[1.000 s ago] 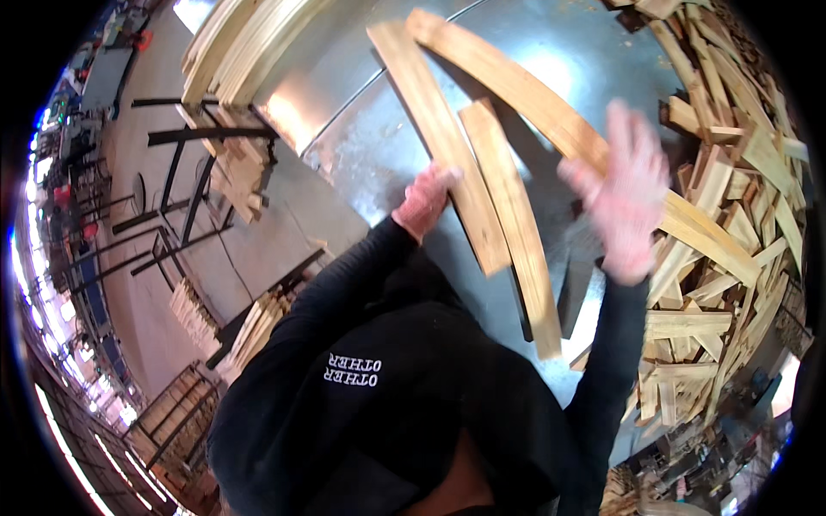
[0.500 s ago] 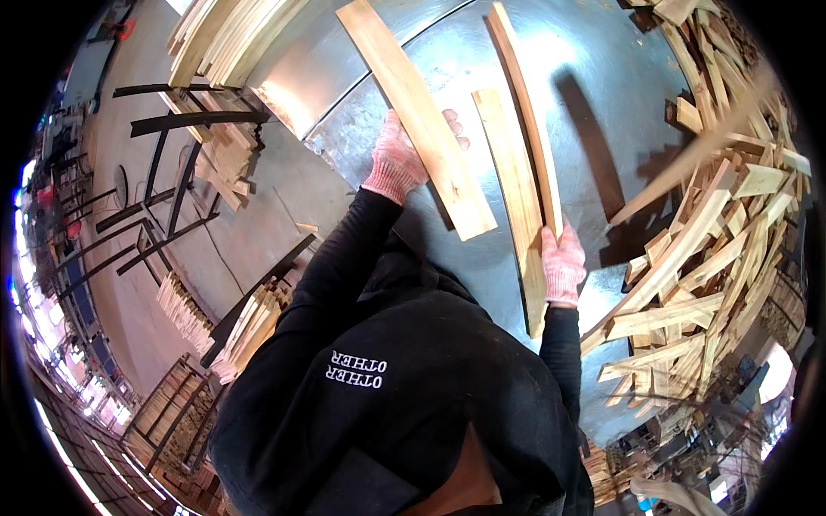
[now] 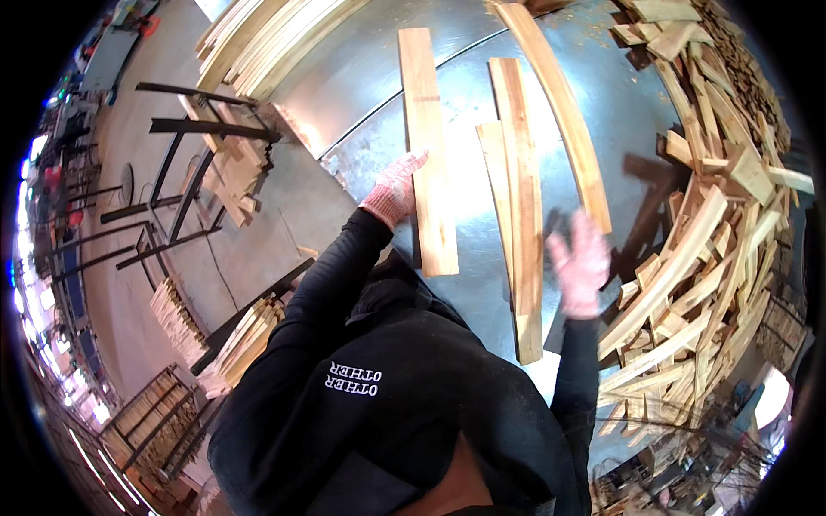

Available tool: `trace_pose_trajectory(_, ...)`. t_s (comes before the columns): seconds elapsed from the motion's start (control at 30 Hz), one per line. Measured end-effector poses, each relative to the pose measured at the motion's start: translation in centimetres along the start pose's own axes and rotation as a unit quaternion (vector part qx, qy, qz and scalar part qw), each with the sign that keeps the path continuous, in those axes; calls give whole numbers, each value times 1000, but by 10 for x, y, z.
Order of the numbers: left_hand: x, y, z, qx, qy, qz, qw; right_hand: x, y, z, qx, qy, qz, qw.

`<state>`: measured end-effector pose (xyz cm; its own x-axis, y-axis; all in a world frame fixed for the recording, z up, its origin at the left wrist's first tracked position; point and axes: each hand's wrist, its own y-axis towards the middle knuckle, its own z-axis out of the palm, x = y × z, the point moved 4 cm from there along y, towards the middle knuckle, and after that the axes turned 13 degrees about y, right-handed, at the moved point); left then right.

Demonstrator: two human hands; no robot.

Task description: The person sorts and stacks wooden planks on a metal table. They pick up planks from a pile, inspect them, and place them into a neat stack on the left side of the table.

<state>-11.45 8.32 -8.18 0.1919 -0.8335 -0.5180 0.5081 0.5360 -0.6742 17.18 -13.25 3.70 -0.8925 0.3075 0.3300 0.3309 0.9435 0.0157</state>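
Observation:
My left hand (image 3: 396, 191), in a pink knitted glove, grips the left edge of a flat wooden board (image 3: 430, 163). Part of its fingers is hidden by that board. To the right, my gloved right hand (image 3: 581, 262) is open and slightly blurred, thumb apart from the fingers, holding nothing. Just beyond its fingertips ends a long curved wooden board (image 3: 568, 120). Between the two hands a wooden board (image 3: 522, 172) partly overlaps a paler wooden strip (image 3: 494, 181). Both reach toward my body.
These pieces are over a shiny metal table (image 3: 361, 95) with a seam. A large jumbled heap of wood offcuts (image 3: 688, 284) crowds the right side. Stacked long boards (image 3: 267, 43) stand at the far left, near a black metal frame (image 3: 185, 163).
The board at my left hand has swung from slanted to nearly straight ahead. My right hand has let go of its wooden piece and opened. A curved board now shows at the far right.

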Motion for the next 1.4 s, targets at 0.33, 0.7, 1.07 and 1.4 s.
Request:
trace_pose_trajectory(0.33,-14,-59,32,13,172,116,978,-27,58,10,59,197,222,953)
trace_pose_trajectory(0.7,-321,11,283,-237,769,528,271,30,-131,39,-71,338,319,882)
trace_pose_trajectory(1.07,-7,-66,207,188,375,151,895,101,7,-35,-186,351,134,908)
trace_pose_trajectory(1.4,-274,44,266,-1,740,498,452,97,-87,33,11,89,156,984)
